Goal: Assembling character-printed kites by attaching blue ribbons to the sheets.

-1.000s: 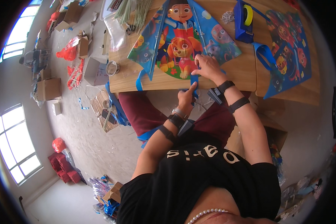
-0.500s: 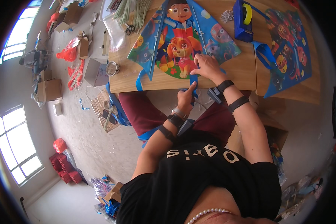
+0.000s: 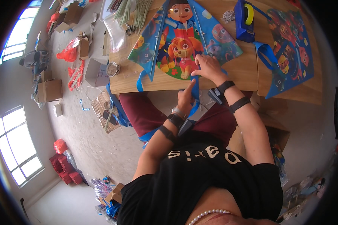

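A colourful kite [image 3: 184, 45] with cartoon figures on a blue ground lies on the wooden table. Thin rods run down both its sides. From its lower edge a blue ribbon [image 3: 195, 89] drops over the table's front edge. My left hand [image 3: 185, 99] closes on this ribbon just off the edge, its index finger stretched toward the kite. At the kite's lower tip rests my right hand [image 3: 211, 70], thumb and index finger bent with a gap between them. Whatever lies under its fingertips is too small to make out. Another blue ribbon [image 3: 140, 81] hangs at the kite's left corner.
A second kite [image 3: 289, 48] lies at the right. Between the kites stands a blue tape dispenser [image 3: 245, 28] with yellow tape. A tape roll [image 3: 113, 69] sits at the left table edge, below clear plastic bags [image 3: 115, 35] and thin pale sticks [image 3: 133, 15]. Cardboard boxes [image 3: 50, 90] stand on the floor.
My left hand has shifted slightly, its index fingertip now higher and closer to the kite's edge. More of the blue ribbon shows below that hand. The right hand stays nearly still.
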`<state>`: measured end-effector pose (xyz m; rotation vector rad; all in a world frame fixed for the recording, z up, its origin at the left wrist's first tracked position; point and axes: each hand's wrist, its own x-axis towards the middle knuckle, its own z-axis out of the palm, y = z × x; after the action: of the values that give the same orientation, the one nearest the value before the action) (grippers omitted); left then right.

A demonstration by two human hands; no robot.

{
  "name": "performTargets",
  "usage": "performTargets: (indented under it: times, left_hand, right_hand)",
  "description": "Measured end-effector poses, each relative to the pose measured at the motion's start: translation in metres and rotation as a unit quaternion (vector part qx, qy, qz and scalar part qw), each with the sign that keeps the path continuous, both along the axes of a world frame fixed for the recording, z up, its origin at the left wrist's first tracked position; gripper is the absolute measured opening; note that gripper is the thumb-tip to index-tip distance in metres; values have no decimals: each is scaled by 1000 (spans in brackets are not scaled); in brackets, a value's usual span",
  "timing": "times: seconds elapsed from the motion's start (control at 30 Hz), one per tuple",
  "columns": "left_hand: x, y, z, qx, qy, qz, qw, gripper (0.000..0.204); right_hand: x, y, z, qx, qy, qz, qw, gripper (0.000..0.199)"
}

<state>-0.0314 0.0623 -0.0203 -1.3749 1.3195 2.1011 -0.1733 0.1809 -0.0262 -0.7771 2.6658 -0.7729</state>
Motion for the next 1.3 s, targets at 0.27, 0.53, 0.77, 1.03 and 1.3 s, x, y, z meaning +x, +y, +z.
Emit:
performTargets:
  times: [0.27, 0.53, 0.77, 1.03, 1.3]
  left_hand:
    - [-3, 0, -14, 7, 18, 47, 999, 39]
    - [-5, 3, -13, -20, -7, 49, 999, 39]
    - [-5, 3, -12, -12, 6, 44, 999, 40]
    - [-5, 5, -10, -22, 7, 48, 999, 41]
    - [-4, 4, -12, -21, 14, 49, 998, 39]
  right_hand:
    - [0, -2, 1, 2, 2, 5, 1000, 50]
    - [-5, -1, -7, -35, 5, -1, 999, 27]
    - [-6, 3, 1, -32, -24, 20, 999, 34]
    - [-7, 3, 3, -13, -32, 24, 999, 43]
    - [-3, 1, 2, -11, -9, 20, 1000, 48]
